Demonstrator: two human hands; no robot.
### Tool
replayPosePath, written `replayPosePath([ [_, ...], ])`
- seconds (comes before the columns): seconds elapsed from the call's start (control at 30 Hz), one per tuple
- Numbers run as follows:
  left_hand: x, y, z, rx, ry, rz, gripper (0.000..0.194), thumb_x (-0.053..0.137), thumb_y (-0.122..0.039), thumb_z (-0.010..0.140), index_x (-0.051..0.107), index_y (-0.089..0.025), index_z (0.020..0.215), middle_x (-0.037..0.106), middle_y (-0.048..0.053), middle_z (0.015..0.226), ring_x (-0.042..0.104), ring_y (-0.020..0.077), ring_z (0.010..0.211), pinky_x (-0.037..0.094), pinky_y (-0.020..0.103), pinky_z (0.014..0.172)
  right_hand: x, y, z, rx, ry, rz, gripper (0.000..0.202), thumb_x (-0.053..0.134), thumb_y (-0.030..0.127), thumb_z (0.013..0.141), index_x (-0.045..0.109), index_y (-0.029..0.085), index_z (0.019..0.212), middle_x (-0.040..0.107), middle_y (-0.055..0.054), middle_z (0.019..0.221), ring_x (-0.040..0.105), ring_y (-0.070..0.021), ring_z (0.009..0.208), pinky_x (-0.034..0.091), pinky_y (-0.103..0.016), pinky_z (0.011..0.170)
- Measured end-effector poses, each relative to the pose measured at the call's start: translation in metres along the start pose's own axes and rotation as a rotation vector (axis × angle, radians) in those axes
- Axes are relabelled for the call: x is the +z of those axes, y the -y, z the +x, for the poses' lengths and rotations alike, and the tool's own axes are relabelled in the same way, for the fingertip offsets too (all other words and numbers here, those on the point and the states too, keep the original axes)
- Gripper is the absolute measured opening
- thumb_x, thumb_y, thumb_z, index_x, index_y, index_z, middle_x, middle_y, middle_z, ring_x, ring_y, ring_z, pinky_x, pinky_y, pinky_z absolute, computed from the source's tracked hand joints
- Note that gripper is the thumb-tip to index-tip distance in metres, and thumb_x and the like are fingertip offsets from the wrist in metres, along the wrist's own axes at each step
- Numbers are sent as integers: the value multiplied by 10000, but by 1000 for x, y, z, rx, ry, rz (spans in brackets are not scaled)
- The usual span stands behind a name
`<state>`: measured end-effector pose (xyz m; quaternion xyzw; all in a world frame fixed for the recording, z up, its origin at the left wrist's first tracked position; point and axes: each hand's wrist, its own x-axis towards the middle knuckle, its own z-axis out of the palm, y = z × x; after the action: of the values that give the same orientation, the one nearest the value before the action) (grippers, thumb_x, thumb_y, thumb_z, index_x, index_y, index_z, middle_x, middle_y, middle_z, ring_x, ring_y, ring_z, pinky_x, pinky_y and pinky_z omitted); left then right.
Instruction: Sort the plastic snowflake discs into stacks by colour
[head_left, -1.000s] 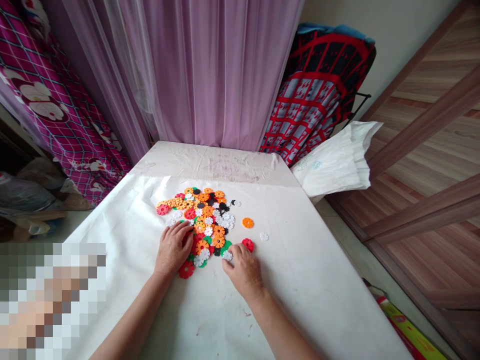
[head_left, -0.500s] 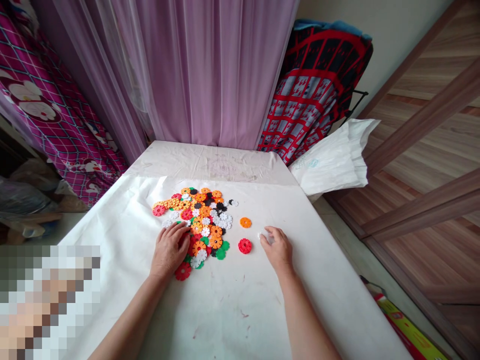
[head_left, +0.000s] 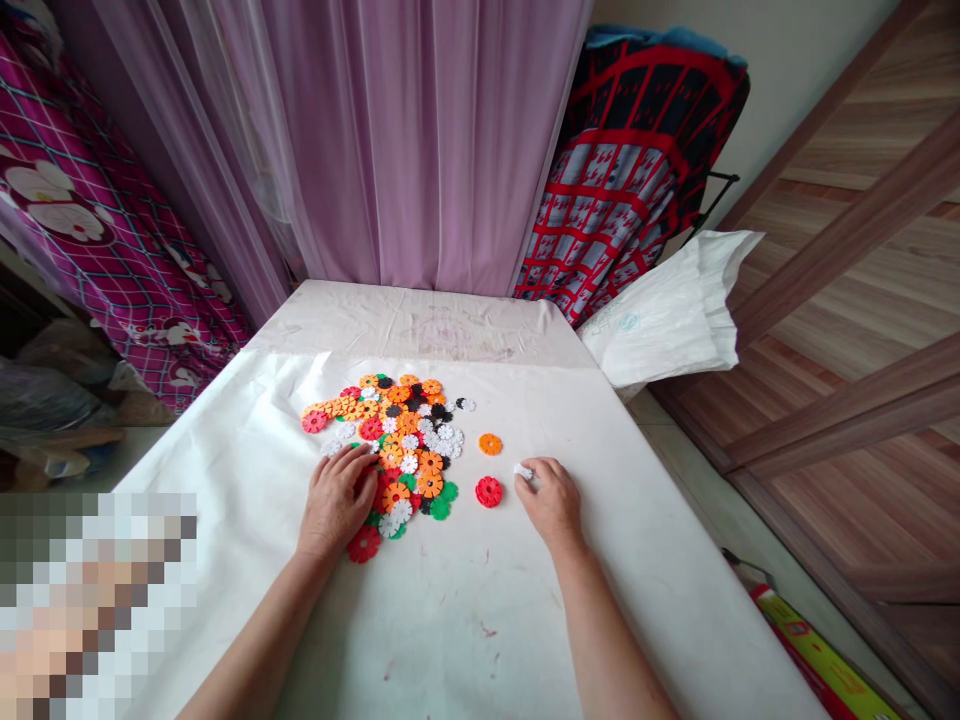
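On the white-covered table point(head_left: 420, 620) lies a loose pile of flower-shaped plastic discs point(head_left: 409, 443) in orange, red, white, black and green. My left hand point(head_left: 339, 497) rests flat along the pile's near left side, fingers stretched out and touching its edge. To the right of the pile, my right hand point(head_left: 551, 497) pinches a white flower-shaped disc point(head_left: 523, 471) between thumb and fingers, low over the cloth; part of the disc is hidden by the fingers. Between that hand and the pile sit red discs point(head_left: 489, 491), seemingly stacked, and a single orange disc point(head_left: 490, 444).
A purple curtain point(head_left: 442, 150) hangs behind the table's far edge. At the right edge is a white bag point(head_left: 675, 320), with a red-and-black patterned cloth point(head_left: 615, 190) behind it. Wooden doors point(head_left: 862, 330) stand at far right. A blurred-out patch covers the lower left.
My right thumb and fingers have closed together on the white disc, which now shows more clearly at the fingertips. My left hand stays in place, and the pile looks unchanged.
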<state>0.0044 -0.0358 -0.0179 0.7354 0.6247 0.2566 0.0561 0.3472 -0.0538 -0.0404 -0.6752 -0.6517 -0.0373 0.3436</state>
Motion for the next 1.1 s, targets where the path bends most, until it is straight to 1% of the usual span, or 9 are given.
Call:
replayPosePath([
  [0.23,2,-2,3,-13,-20,-1,396,426,-443,927,689,-232,1135,665,83,1306,547,262,1281,346,496,1136,-1,4,2,-46,-94,15,164,552,295,852,689,206,870,685,-76,934,632,-201,847,477,-311,783],
  [0.37,-1,-6,-5,-17,-25,34,477,437,-506,923,628,-240,1270,549,98,1452,428,285,1391,300,515,1166,1,14,2,-148,-184,43,182,515,245,888,687,208,843,692,-68,898,650,-189,844,496,-296,781],
  [0.43,-2,-12,-18,29,21,69,560,441,-560,913,561,-257,1369,463,104,1527,341,309,1449,228,556,1188,3,19,0,-200,-195,66,181,511,225,893,683,209,839,697,-66,895,657,-183,849,506,-289,786],
  [0.53,0,-25,-37,156,181,125,798,489,-731,811,399,-332,1495,298,118,1618,223,404,1485,118,704,1147,6,21,-1,-221,-214,103,173,516,218,896,680,209,841,701,-66,889,664,-181,845,520,-285,780],
  [0.6,4,-36,-41,135,251,162,866,489,-788,766,366,-358,1507,268,137,1626,210,448,1478,98,757,1107,8,20,-2,-206,-228,123,180,511,220,902,681,213,843,703,-65,883,668,-182,840,528,-289,772],
  [0.67,7,-47,-34,89,287,192,867,474,-790,773,334,-367,1517,284,136,1621,213,447,1476,92,768,1098,9,18,-1,-193,-217,139,185,507,225,907,682,216,847,705,-65,883,671,-183,838,534,-293,771],
  [0.77,12,-57,-8,45,284,217,805,495,-740,802,349,-382,1508,308,112,1615,243,426,1471,72,765,1105,12,17,-1,-177,-190,155,181,509,232,909,683,217,860,710,-67,895,674,-182,840,540,-295,775],
  [0.97,21,-51,49,-5,202,235,732,473,-688,848,391,-354,1493,296,103,1621,215,395,1488,85,754,1113,14,16,-2,-119,-150,207,171,513,243,895,676,213,854,710,-70,886,677,-185,832,544,-297,756],
  [1.1,22,-53,52,-19,171,255,747,471,-671,856,377,-316,1506,269,132,1626,207,411,1489,75,769,1106,12,17,-2,-78,-133,253,177,499,242,890,665,207,837,707,-65,860,667,-164,755,538,-272,695],
])
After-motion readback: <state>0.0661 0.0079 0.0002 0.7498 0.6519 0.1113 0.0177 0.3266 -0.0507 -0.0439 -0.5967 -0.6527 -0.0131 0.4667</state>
